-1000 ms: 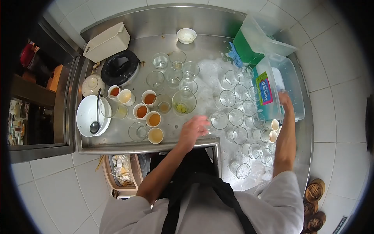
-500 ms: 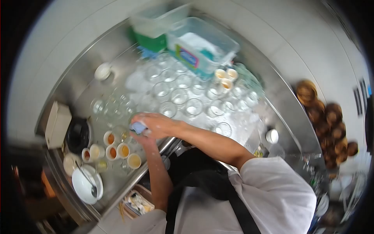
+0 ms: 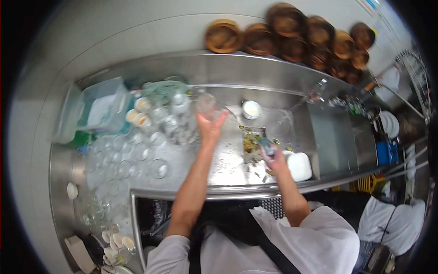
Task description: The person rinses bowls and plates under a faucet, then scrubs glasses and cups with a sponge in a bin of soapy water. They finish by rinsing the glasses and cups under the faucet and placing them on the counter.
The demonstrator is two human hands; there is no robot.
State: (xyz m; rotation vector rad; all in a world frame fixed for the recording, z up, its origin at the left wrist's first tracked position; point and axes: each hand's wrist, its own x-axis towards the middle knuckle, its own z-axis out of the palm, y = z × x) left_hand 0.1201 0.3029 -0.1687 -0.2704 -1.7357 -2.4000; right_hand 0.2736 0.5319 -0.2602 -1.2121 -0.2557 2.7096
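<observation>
My left hand [image 3: 211, 124] is raised over the steel counter, with its thumb and fingers spread around the base of a clear glass [image 3: 206, 103]. Near the drain, my right hand [image 3: 275, 159] is closed on a blue-grey scrubbing pad [image 3: 267, 147]. Food scraps [image 3: 252, 145] lie in the drain just left of that hand. A white tub [image 3: 299, 166] sits to its right, and a round white container [image 3: 251, 110] stands behind the drain. Many soapy glasses [image 3: 159, 168] stand on the counter to the left.
Wooden bowls [image 3: 223, 36] line the ledge behind. Plastic bins [image 3: 104, 107] and stained white cups [image 3: 143, 104] are at the left. A water-filled basin [image 3: 332, 141] lies to the right. Another person [image 3: 388, 223] is at the lower right.
The view has swung right. My hands, together at the left side before, are now apart over the sink; my left holds a glass and my right the pad.
</observation>
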